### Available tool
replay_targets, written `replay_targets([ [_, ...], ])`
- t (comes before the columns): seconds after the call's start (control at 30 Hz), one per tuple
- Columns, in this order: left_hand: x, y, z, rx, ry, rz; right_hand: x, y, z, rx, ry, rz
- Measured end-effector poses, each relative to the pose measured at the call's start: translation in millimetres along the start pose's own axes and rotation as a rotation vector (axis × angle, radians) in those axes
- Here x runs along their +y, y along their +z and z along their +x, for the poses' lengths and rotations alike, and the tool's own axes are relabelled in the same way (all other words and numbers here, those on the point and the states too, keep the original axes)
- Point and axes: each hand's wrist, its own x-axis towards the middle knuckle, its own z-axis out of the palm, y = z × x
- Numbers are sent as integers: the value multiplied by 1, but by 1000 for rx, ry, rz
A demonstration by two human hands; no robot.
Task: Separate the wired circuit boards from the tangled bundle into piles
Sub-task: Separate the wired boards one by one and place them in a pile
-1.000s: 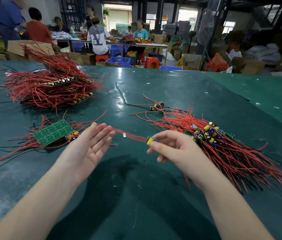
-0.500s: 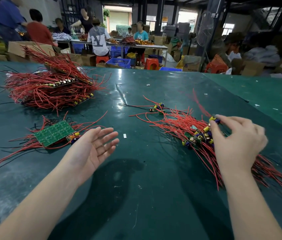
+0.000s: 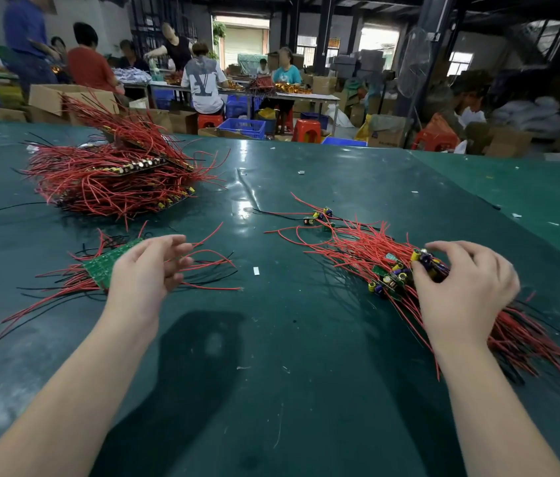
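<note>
Gripping capacitor-studded circuit boards (image 3: 397, 277) in tangled bundle (image 3: 409, 270) at right: right hand (image 3: 460, 287). Hovering, fingers loosely spread, empty, above green board pile (image 3: 103, 266) on surface (image 3: 271, 339): left hand (image 3: 147, 273).

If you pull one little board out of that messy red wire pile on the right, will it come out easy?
Probably not. The tangled bundle has many thin red wires crossing each other, so neighbours would likely drag along. The wires look floppy and should dangle. The right hand pinches small boards with capacitors, which seem light but snag-prone.
</note>
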Motion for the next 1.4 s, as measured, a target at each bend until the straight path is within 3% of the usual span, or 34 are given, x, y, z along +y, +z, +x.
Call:
replay_targets([
  [0.13,-1,-16,10,163,284,440,-3,3,-3,-40,-43,1],
  [0.33,-11,-29,17,158,423,1058,-10,1,-9,-31,-53,50],
  [0.57,-19,-33,21,51,364,1513,-31,-1,-22,-72,-113,202],
  [0.7,-16,-31,19,78,491,1443,-47,-2,-34,-133,-191,299],
  [0.87,-19,-15,5,-122,477,1132,-60,-5,-43,-259,-268,407],
  [1.03,-21,18,-23,-283,-98,202,-71,-7,-58,-601,-141,654],
  [1.1,-18,26,-30,-301,-215,0,-74,-6,-63,-710,-115,662],
  [1.3,-16,33,-41,-454,-304,-100,-83,-11,-60,-1010,224,902],
  [1.4,-20,31,-46,-551,-173,0,-88,-17,-61,-1101,379,1054],
])
